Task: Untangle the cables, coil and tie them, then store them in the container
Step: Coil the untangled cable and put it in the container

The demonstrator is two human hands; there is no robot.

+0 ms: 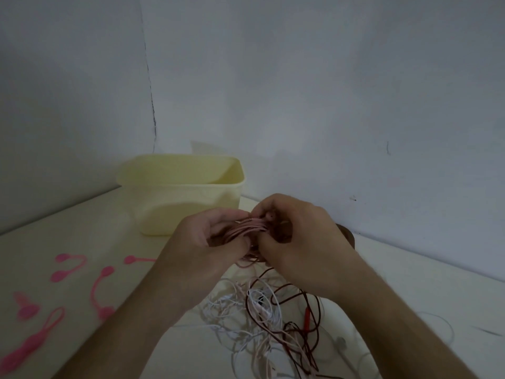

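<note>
Centre frame, the pink cable coil is pinched between the left hand and right hand, fingers curled round its strands. Risk: its trailing end may snag the tangled cables below, loosening the loops. Pink ties lie lower left; the yellow container stands behind, unobstructed.

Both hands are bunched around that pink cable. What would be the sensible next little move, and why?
Probably take one of the pink ties from the table and wrap it round the pink cable. The left hand and right hand both grip the cable, gathered in loops, no tie shows on it, and the yellow container waits behind.
</note>
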